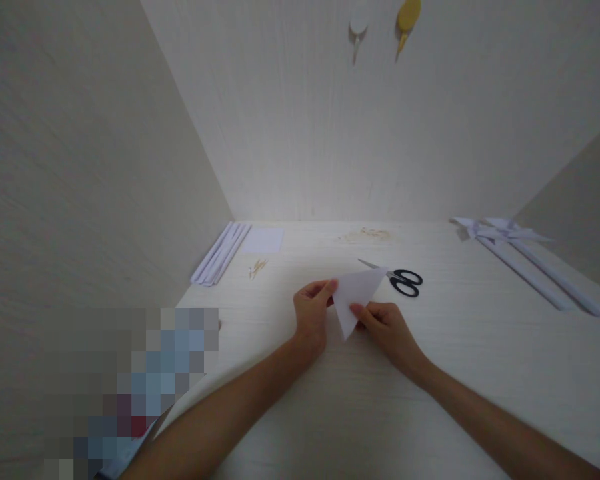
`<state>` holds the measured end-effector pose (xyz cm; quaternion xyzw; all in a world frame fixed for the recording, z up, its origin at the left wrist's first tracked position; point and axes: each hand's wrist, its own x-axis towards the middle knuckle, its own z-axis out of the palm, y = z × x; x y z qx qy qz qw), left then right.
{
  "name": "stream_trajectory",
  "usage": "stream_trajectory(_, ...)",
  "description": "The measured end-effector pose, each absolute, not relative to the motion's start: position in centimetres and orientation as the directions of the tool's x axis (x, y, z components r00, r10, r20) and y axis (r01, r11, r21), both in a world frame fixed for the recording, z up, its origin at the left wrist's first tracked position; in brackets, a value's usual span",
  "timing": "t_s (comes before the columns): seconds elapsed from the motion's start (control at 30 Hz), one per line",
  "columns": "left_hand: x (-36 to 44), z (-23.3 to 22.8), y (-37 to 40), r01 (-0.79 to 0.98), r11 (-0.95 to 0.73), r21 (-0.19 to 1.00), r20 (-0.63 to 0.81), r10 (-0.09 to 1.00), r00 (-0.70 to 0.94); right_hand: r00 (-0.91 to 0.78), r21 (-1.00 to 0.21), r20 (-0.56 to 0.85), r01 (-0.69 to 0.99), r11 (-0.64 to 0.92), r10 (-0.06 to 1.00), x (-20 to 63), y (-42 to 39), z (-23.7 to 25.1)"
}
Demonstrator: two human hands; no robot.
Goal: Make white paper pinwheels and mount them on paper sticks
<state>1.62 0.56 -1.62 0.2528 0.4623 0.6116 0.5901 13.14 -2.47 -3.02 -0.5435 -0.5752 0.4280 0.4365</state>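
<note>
Between my two hands is a white sheet of paper folded into a triangle point(355, 293), held up over the table. My left hand point(314, 307) pinches its left corner between thumb and fingers. My right hand point(383, 327) grips the lower right edge, thumb on top and fingers behind the paper. Just beyond the triangle's upper right tip lie scissors point(405, 283) with black handles, their blades partly hidden by the paper.
Several rolled paper sticks point(221, 253) lie at the left beside a white paper square point(263, 240). Small pale sticks point(258, 268) sit nearby, with thin pale bits point(370, 235) farther back. Two paper pinwheels point(523, 260) rest at right. Hooks point(359, 27) hang on the back wall.
</note>
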Motion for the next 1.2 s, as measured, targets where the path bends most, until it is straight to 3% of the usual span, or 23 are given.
stream_trajectory(0.33, 1.67, -1.42, 0.41, -0.518, 0.110, 0.848, -0.230, 0.957, -0.175, -0.080, -0.993, 0.093, 0.066, 0.098, 0.992, 13.04, -2.45, -3.30)
stream_trajectory(0.6, 1.76, -1.07, 0.27, -0.527, 0.124, 0.841, -0.246, 0.954, -0.168, -0.009, -0.942, 0.076, 0.327, 0.075, 0.997, 12.92, -2.55, -3.35)
stream_trajectory(0.93, 1.69, -1.22, 0.46, -0.522, 0.113, 0.846, -0.251, 0.947, -0.201, -0.137, -0.944, -0.042, 0.330, 0.006, 0.990, 12.86, -2.36, -3.09)
stream_trajectory(1.2, 1.55, -1.35, 0.79, -0.545, 0.097, 0.833, -0.251, 0.944, -0.215, -0.294, -0.892, 0.031, 0.424, 0.160, 0.955, 12.59, -2.77, -2.99)
